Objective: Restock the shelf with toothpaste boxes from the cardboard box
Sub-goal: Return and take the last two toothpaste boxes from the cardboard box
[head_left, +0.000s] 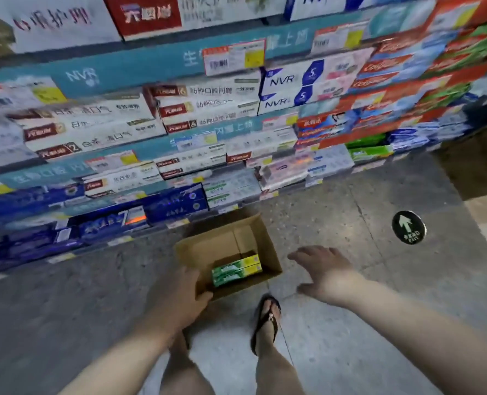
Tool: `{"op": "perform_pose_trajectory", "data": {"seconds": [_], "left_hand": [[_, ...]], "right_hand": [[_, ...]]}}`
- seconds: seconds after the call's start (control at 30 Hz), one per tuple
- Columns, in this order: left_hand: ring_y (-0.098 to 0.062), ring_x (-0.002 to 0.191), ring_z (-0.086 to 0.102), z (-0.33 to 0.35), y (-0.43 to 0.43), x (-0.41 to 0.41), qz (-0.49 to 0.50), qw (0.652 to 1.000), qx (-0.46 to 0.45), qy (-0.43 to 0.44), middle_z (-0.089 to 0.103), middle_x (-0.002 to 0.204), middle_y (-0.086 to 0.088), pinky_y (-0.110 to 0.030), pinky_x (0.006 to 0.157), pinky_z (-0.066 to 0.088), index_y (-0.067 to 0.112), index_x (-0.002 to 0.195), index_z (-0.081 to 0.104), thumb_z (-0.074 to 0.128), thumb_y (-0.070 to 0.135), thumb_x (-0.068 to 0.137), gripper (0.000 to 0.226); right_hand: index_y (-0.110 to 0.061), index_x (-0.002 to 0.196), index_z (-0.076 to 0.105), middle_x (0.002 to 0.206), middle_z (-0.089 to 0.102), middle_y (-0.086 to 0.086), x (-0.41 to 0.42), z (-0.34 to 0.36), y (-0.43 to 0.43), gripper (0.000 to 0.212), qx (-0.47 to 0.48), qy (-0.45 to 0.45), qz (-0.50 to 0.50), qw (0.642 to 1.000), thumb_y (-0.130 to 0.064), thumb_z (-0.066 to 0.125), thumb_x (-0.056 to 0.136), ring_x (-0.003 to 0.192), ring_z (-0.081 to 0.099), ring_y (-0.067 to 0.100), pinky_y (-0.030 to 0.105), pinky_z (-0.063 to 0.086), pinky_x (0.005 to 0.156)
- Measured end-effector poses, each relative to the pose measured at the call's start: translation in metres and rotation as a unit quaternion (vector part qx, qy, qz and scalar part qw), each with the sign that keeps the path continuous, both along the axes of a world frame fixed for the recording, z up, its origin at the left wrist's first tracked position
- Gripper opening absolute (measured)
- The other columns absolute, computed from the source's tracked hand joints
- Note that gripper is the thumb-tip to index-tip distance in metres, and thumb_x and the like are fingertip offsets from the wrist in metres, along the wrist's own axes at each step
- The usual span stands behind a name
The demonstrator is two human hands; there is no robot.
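Observation:
An open cardboard box (268, 246) stands on the floor in front of the shelf (139, 67). Green toothpaste boxes (235, 269) lie stacked at its bottom, near the front right corner. My left hand (179, 297) hovers over the box's near left corner, fingers curled, and I cannot tell whether it touches the rim. To the right of the box my right hand (322, 270) is spread open above the floor, holding nothing. The shelf tiers are packed with toothpaste boxes in white, blue, red and green.
My feet stand just behind the box, one in a dark flip-flop (266, 320). A round black floor sticker with an arrow (408, 227) lies to the right. Grey speckled floor (350, 212) runs along the shelf base; a brown strip lies far right.

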State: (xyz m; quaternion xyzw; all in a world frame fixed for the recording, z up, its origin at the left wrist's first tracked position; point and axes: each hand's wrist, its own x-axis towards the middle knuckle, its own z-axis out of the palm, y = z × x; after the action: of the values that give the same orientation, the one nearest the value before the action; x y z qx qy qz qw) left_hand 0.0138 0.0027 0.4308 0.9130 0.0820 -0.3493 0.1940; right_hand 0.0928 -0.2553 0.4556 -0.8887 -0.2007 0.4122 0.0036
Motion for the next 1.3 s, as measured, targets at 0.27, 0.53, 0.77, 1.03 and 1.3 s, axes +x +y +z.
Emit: {"op": "perform_pose_trajectory", "data": {"seconds": [0.27, 0.53, 0.77, 1.03, 1.3], "left_hand": [[-0.018, 0.098, 0.057, -0.098, -0.028, 0.000, 0.050, 0.998, 0.017, 0.030, 0.057, 0.115, 0.001, -0.036, 0.080, 0.052, 0.028, 0.115, 0.056, 0.044, 0.046, 0.089, 0.033], [-0.018, 0.096, 0.057, -0.241, -0.030, -0.011, 0.073, 0.996, 0.024, 0.036, 0.057, 0.109, 0.002, -0.035, 0.079, 0.051, 0.025, 0.111, 0.058, 0.051, 0.043, 0.087, 0.031], [-0.019, 0.103, 0.054, -0.371, -0.033, -0.023, 0.069, 0.996, 0.015, 0.057, 0.053, 0.119, 0.003, -0.028, 0.074, 0.042, 0.023, 0.116, 0.057, 0.052, 0.042, 0.087, 0.035], [-0.021, 0.112, 0.053, -0.475, -0.027, -0.022, 0.048, 0.997, 0.013, 0.055, 0.045, 0.134, -0.001, -0.037, 0.089, 0.050, 0.021, 0.130, 0.045, 0.056, 0.041, 0.085, 0.050], [-0.024, 0.131, 0.037, -0.535, -0.016, -0.026, 0.082, 0.995, -0.014, 0.061, 0.027, 0.149, -0.003, -0.039, 0.102, 0.040, 0.026, 0.142, 0.021, 0.061, 0.038, 0.083, 0.072]], "right_hand": [[-0.024, 0.129, 0.044, 0.135, 0.050, 0.006, 0.054, -0.129, 0.000, 0.042, 0.013, 0.042, 0.077, 0.996, -0.029, 0.050, 0.087, 0.125, 0.045, 0.028, 0.042, 0.040, 0.103], [-0.028, 0.132, 0.043, 0.137, 0.048, 0.004, 0.059, -0.301, 0.020, 0.044, -0.008, 0.071, 0.090, 0.993, -0.032, 0.050, 0.089, 0.121, 0.048, 0.025, 0.038, 0.044, 0.099], [-0.030, 0.136, 0.039, 0.139, 0.046, 0.009, 0.055, -0.435, 0.027, 0.049, -0.024, 0.082, 0.112, 0.990, -0.032, 0.053, 0.089, 0.120, 0.049, 0.030, 0.036, 0.044, 0.092], [-0.023, 0.138, 0.034, 0.140, 0.040, 0.010, 0.053, -0.542, 0.032, 0.061, -0.009, 0.097, 0.144, 0.985, -0.030, 0.061, 0.084, 0.124, 0.044, 0.030, 0.040, 0.043, 0.099], [-0.024, 0.145, 0.016, 0.153, 0.023, 0.009, 0.049, -0.604, 0.033, 0.087, -0.009, 0.148, 0.119, 0.982, -0.036, 0.069, 0.077, 0.137, 0.029, 0.029, 0.037, 0.031, 0.108]]}}
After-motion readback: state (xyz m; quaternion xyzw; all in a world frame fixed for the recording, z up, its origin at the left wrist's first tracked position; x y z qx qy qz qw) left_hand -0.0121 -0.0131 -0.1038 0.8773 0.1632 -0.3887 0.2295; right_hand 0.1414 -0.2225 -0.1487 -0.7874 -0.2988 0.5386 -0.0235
